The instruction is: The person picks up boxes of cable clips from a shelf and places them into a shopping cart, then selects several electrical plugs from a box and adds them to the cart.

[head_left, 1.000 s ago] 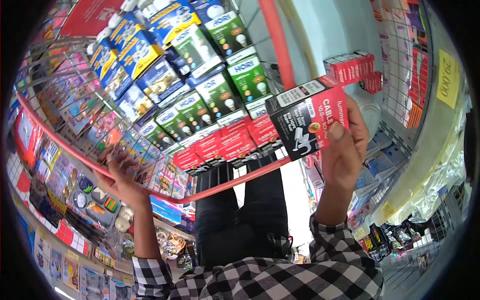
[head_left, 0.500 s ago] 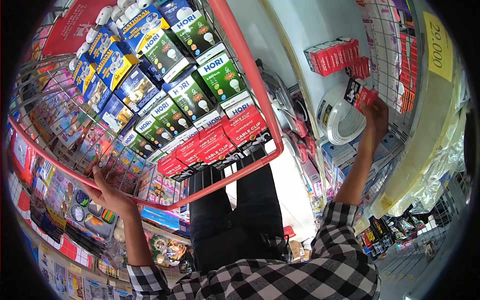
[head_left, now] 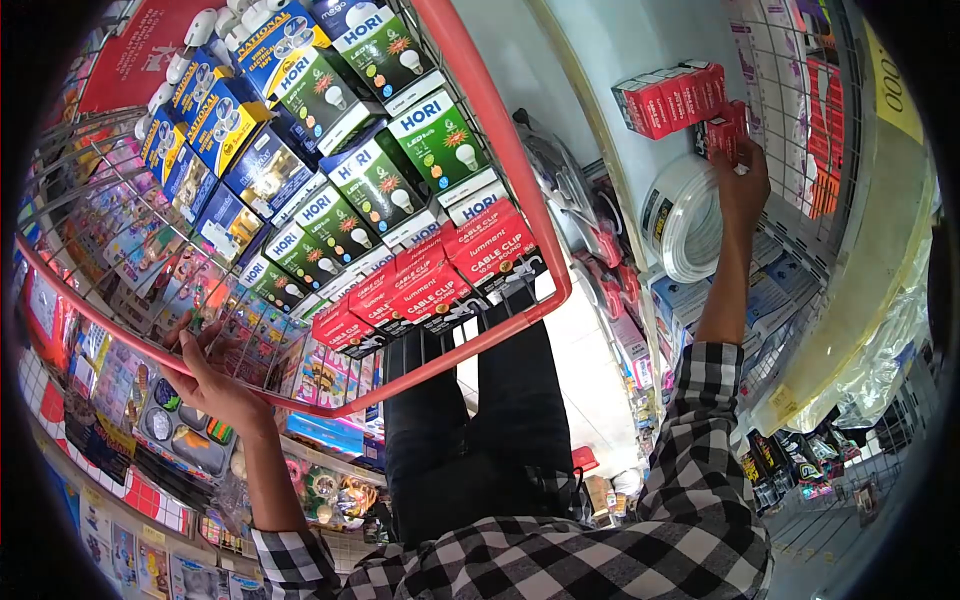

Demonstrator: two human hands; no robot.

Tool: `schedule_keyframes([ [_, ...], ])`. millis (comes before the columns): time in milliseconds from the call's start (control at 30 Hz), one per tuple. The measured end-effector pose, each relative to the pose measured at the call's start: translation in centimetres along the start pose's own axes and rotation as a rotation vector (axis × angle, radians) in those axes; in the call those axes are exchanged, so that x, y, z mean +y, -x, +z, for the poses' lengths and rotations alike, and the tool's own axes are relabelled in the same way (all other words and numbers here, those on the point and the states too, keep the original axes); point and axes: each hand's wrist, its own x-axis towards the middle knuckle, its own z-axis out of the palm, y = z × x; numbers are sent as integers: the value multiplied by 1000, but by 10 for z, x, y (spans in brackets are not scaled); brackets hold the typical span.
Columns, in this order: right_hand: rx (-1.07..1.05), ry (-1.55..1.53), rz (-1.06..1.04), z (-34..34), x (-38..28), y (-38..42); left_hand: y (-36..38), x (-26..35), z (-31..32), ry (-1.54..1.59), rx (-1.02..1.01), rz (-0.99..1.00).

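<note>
My left hand (head_left: 225,392) is curled over the red rail (head_left: 130,345) of a wire shopping cart. At the shelf, my right hand (head_left: 743,185) has its fingers closed on a red cable clip box (head_left: 722,130), which touches or nearly touches a row of matching boxes (head_left: 670,100). My fingers partly cover the box. Just below it lies a coil of clear hose (head_left: 688,225). Inside the cart, red cable clip boxes (head_left: 437,287) line the near side, with green LED bulb boxes (head_left: 440,140) and blue electrical tape boxes (head_left: 215,120) behind them.
A wire mesh divider (head_left: 790,120) stands right of the shelf boxes. The curved shelf edge with a yellow price tag (head_left: 895,85) runs along the far right. Hanging packs (head_left: 590,230) are between cart and shelf. Toy packs (head_left: 185,430) fill the left side.
My right hand has moved up and away from me with the cable clip box, bringing it to the row on the shelf. My left hand stays on the cart rail.
</note>
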Motion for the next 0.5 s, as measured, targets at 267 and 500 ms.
schedule_keyframes([
  [267, 47, 190, -131, 14, 12, -5, -1, 1, 1, -10, 13, -14],
  [500, 60, 340, -116, 21, 17, -7, 0, 0, 1, 0, 15, 2],
])
